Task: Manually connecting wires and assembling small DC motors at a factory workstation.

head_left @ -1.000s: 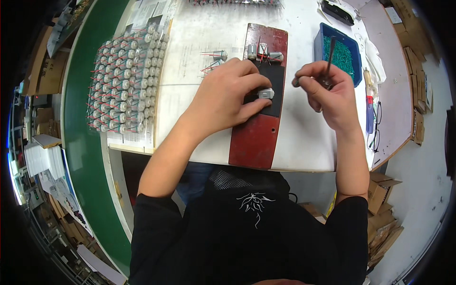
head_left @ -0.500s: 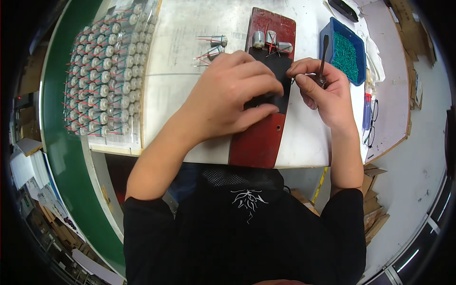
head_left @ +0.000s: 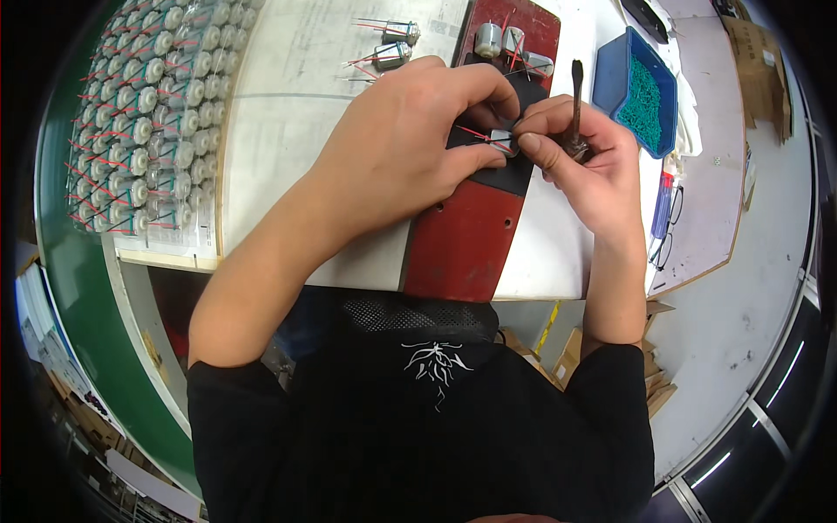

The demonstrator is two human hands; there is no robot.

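Observation:
A small silver motor with red and black wires is on the black pad of a red board. My left hand is curled round it, thumb against its near side; some of its fingers are hidden. My right hand keeps a screwdriver in the palm, blade pointing up and away. The thumb and forefinger of that hand are pinched together at the motor's right end, and what is between them is too small to make out.
Several similar motors stand at the far end of the red board. Two wired motors lie left of it. Rows of wired motors fill the left side. Right, a blue bin holds small green pieces; glasses lie nearer.
The motor has come into sight between my hands, where bare black pad showed. My right thumb and forefinger have moved in against its end. The whole view has shifted slightly.

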